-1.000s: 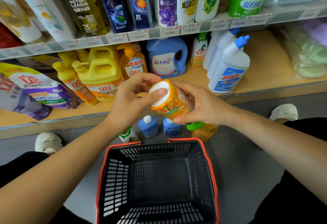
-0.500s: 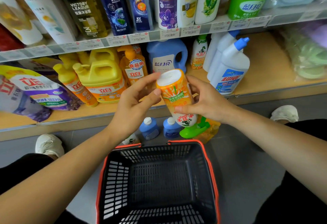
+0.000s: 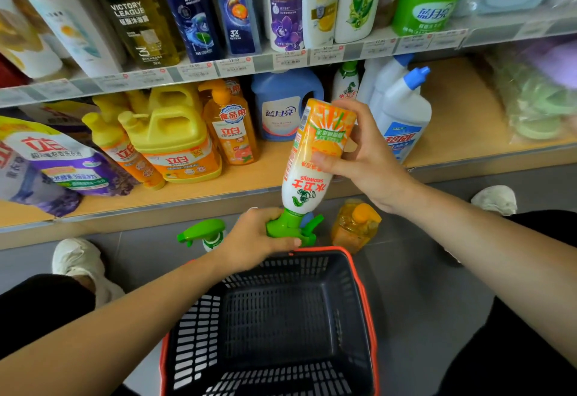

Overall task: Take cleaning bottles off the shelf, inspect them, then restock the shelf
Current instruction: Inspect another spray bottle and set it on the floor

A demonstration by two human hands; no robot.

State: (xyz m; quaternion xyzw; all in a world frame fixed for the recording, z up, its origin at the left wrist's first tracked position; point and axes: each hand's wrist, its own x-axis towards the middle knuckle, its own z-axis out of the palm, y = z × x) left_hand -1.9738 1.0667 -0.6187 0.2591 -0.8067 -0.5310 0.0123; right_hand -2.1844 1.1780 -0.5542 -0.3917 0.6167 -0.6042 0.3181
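Note:
I hold an orange-and-white spray bottle (image 3: 315, 158) upside down in front of the lower shelf (image 3: 243, 183), above the basket. My right hand (image 3: 365, 158) grips its body near the base end. My left hand (image 3: 256, 239) is wrapped round its green trigger head (image 3: 293, 227), which points down. On the floor behind stand a second green-topped spray bottle (image 3: 204, 234) and an orange bottle (image 3: 356, 227). Yellow detergent jugs (image 3: 175, 142), a blue jug (image 3: 281, 105) and white blue-capped bottles (image 3: 402, 114) stand on the shelf.
A dark basket with a red rim (image 3: 362, 286) sits on the grey floor between my knees, holding nothing. The upper shelf (image 3: 281, 61) carries shampoo bottles and price tags. Purple refill pouches (image 3: 53, 164) lie at the lower shelf's left. White shoes (image 3: 78, 258) flank the basket.
The spray bottle has swung from base-toward-me to fully upside down. My left hand left the base and took hold of the green trigger head below.

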